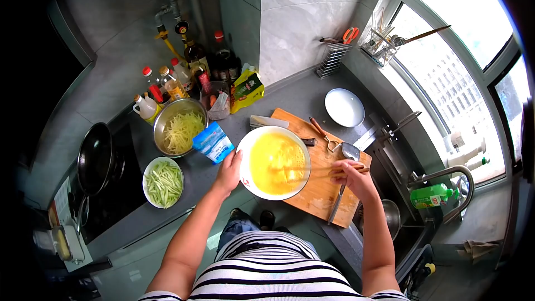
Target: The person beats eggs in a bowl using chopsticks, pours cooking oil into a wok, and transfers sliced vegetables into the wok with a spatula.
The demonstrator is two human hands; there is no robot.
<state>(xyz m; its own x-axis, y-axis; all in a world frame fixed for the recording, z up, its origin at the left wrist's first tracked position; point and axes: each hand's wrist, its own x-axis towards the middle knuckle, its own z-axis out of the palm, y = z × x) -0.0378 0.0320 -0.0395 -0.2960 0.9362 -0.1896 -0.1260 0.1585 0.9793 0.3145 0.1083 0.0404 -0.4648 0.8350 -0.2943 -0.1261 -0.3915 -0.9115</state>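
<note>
My left hand (228, 172) grips the left rim of a white bowl (245, 163), held above the counter's front edge. Yellow beaten egg (272, 156) with some bubbles fills much of it. Wooden chopsticks (323, 172) are pinched in my right hand (354, 178), their tips in the egg and blurred. Beneath the bowl and right hand lies a wooden cutting board (298, 203). A cleaver (268, 122) is partly hidden behind the bowl. On the board are a peeler (322, 131) and a metal spatula or ladle (349, 152).
Left of the bowl are a blue packet (213, 143), a metal bowl (158, 128) of pale shreds and a bowl (147, 188) of green strips. A wok (95, 159) sits on the stove. Bottles (173, 84) stand behind; a plate (344, 108) and sink (409, 212) are right.
</note>
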